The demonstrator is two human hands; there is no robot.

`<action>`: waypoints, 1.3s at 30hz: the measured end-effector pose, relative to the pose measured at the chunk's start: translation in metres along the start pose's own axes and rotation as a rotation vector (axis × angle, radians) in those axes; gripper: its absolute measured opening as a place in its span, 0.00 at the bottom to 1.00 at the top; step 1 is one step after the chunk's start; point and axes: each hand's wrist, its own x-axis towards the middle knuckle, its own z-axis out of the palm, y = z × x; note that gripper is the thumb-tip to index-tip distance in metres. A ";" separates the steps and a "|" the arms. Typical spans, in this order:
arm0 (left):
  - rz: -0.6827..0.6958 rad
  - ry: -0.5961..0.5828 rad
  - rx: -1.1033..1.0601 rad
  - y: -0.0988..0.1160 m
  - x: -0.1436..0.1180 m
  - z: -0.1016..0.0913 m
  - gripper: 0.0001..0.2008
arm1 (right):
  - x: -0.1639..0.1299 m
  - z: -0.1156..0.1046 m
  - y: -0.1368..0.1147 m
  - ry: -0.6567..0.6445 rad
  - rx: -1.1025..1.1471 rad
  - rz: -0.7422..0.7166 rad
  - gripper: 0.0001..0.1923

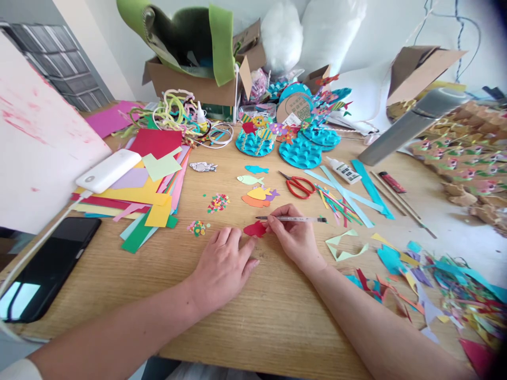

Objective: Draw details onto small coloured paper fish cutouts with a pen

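A small red paper fish (254, 229) lies on the wooden table between my hands. My left hand (226, 259) rests flat with its fingers spread, a fingertip at the fish's lower edge. My right hand (291, 232) is closed round a thin pen (299, 218), held nearly level with its tip to the left above the fish; its fingers also touch the fish's right end. Behind it lie a yellow paper fish (259, 192), a pale green one (250, 180) and a blue one (256, 169). Piles of tiny paper dots (218, 203) are left of them.
Red-handled scissors (299, 186), a glue bottle (344, 170) and paper strips (344, 192) lie to the right. Paper scraps (428, 285) cover the right front. Coloured sheets (158, 145), a power bank (109, 170) and a phone (49, 269) are left. Blue egg-tray crafts (300, 154) stand behind.
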 end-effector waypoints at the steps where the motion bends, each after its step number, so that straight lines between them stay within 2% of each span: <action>1: -0.002 0.003 0.003 0.000 0.000 0.000 0.17 | 0.000 0.000 -0.001 0.008 0.011 -0.005 0.09; 4: 0.001 0.001 0.006 0.000 0.000 0.000 0.18 | -0.002 0.001 -0.008 0.024 0.053 0.005 0.10; 9: -0.007 -0.010 -0.003 0.001 0.000 0.000 0.19 | -0.008 0.005 -0.019 -0.034 0.102 0.086 0.12; 14: -0.019 -0.026 -0.013 0.002 0.000 0.001 0.20 | -0.011 0.010 -0.017 -0.073 0.175 0.198 0.11; 21: -0.033 -0.042 -0.033 0.002 0.000 0.002 0.20 | -0.012 0.011 -0.012 -0.065 0.161 0.261 0.13; 39: -0.071 -0.054 -0.066 0.002 -0.001 0.000 0.20 | -0.013 0.011 -0.007 -0.170 0.165 0.241 0.15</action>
